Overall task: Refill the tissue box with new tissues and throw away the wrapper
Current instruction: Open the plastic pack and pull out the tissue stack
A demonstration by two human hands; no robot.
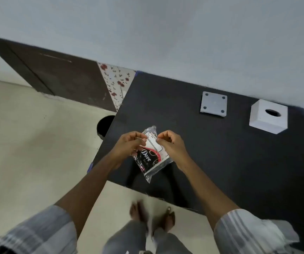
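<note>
Pinching the top of one sealed tissue pack (152,154) above the worktop (220,153), left hand (129,145) and right hand (171,145) each close their grip on its wrapper. Unopened, apparently; refilling and binning remain. One tissue box (268,119), one base plate (213,104), one dark bin (104,126).

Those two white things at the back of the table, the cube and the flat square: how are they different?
The tissue box cover is a tall cube with a round hole on top; the base plate is a thin flat slab with four dark dots at its corners. The cover stands nearer the table's right edge. Both are white and lie apart.
</note>
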